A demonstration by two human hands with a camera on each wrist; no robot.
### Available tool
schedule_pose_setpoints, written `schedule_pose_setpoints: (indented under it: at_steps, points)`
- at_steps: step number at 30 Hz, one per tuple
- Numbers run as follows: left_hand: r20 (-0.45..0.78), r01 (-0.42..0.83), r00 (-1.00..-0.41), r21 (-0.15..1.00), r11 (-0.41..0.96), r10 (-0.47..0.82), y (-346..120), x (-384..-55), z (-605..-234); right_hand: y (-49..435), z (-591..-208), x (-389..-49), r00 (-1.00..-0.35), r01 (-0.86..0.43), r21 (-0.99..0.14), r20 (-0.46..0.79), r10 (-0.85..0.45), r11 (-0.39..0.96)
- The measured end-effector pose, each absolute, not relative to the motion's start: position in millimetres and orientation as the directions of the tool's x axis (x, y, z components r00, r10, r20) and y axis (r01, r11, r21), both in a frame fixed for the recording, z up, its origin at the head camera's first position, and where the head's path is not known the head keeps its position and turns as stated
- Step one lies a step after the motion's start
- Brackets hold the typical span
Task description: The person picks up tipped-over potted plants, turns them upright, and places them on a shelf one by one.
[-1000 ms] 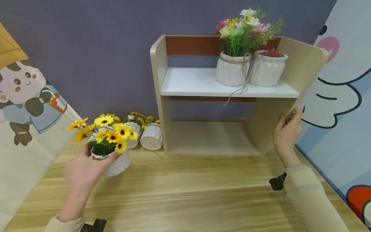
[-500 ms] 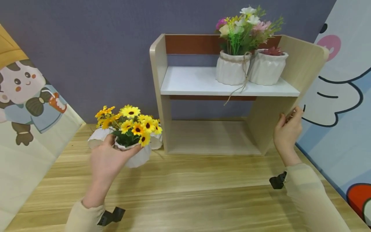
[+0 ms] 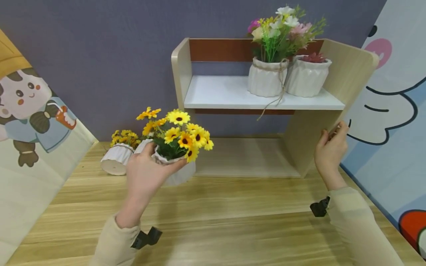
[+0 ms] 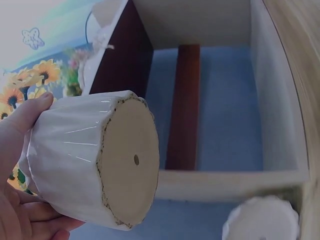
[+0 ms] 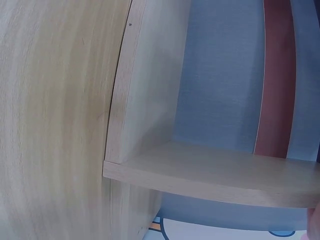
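Observation:
My left hand (image 3: pixel 148 171) grips a white ceramic flowerpot (image 4: pixel 75 155) of yellow artificial sunflowers (image 3: pixel 181 135), raised off the table before the left side of a two-tier shelf (image 3: pixel 233 157). In the left wrist view the pot's pale base with a small hole faces the camera. My right hand (image 3: pixel 331 149) holds the front edge of the shelf's right side panel (image 3: pixel 317 138), thumb inside. Only a sliver of that hand shows in the right wrist view. On the white upper board stand a pot of mixed flowers (image 3: pixel 267 79) and a pot with a red succulent (image 3: pixel 307 77).
Left of the shelf, a white pot (image 3: pixel 116 159) with yellow flowers lies on its side on the wooden table (image 3: pixel 213 218). Another white pot (image 3: pixel 142 146) is partly hidden behind my left hand. A purple-grey wall (image 3: pixel 116 66) stands behind, with cartoon-printed panels at both sides.
My left hand has carried the sunflower pot right and slightly up, from above the lying pots to the shelf's left side. My right hand has stayed at the side panel.

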State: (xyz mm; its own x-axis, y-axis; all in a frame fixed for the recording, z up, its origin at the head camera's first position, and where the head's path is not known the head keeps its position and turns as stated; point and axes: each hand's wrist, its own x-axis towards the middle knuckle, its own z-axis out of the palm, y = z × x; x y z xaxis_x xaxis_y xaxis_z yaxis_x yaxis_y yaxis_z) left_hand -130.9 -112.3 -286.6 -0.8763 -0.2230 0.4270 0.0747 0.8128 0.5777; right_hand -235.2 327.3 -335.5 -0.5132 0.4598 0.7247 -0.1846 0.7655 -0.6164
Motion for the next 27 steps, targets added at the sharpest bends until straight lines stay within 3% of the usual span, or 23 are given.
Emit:
schedule_pose_setpoints:
  at_steps: [14,21,27]
  points:
    - [0.454,0.164,-0.882,0.547,0.821,-0.126,-78.7,-133.1,-268.1,324.8,-333.6,-232.1,-0.519,-0.167,-0.616,0.719,0.463,0.77]
    - [0.563,0.288,-0.825,0.49,0.823,-0.046,-62.5,-137.0,-254.0,325.1,-334.2,-231.3,-0.528,-0.16,-0.619,0.712,0.463,0.769]
    - [0.598,0.316,-0.8,0.503,0.805,-0.059,-50.2,-142.4,-239.7,325.1,-334.0,-230.7,-0.543,-0.151,-0.617,0.704,0.457,0.772]
